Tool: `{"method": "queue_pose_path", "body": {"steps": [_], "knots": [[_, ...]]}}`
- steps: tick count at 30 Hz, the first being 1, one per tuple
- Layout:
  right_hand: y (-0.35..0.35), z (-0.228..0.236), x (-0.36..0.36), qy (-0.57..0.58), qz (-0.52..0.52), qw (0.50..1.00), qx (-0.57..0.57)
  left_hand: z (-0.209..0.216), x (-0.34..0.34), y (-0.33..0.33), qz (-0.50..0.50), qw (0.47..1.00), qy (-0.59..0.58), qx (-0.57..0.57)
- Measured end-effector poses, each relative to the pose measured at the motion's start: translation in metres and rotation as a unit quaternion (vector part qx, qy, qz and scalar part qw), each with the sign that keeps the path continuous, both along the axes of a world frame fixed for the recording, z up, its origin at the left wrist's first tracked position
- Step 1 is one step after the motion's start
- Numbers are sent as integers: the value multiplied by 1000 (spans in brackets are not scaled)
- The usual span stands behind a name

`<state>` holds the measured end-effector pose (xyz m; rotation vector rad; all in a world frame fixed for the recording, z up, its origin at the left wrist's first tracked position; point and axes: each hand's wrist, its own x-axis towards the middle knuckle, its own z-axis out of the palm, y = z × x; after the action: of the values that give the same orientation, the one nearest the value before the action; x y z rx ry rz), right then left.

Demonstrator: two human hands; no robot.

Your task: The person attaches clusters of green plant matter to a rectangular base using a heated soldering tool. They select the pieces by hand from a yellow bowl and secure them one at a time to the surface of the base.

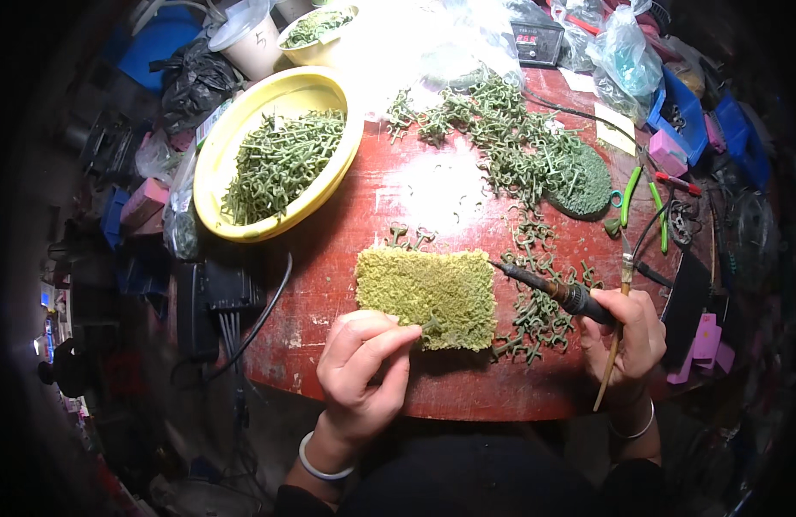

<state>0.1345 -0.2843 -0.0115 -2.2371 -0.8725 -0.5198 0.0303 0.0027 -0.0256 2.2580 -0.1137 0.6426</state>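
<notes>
A yellow-green, rough spongy block (pixel 428 289) lies near the table's front edge. My left hand (pixel 363 366) is closed in a pinch at the block's lower left, with a small green piece (pixel 431 326) at the fingertips, over the block. My right hand (pixel 635 340) grips a soldering iron (pixel 544 284), its thin dark tip pointing left at the block's upper right corner. A thin wooden-handled brush (pixel 611 366) is held in the same hand, bristles away from me. Several small curved green pieces (pixel 531 323) lie beside the block, between my hands.
At the left, a yellow basin (pixel 210 194) holds many green pieces. More green pieces (pixel 493 121) are heaped at the back, next to a round green pad (pixel 592 185). Green-handled pliers (pixel 659 211), blue bins (pixel 678 112) and a box with a lit display (pixel 536 41) stand right.
</notes>
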Motion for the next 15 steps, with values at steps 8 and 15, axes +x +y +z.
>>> {"method": "queue_pose_path", "body": {"steps": [8,15], "knots": [[2,1,-1,4,34,999,-8,3,3,-1,2,1000,-1,14],[6,-2,-1,-12,64,998,-14,2,4,-2,1,1000,-3,12]]}}
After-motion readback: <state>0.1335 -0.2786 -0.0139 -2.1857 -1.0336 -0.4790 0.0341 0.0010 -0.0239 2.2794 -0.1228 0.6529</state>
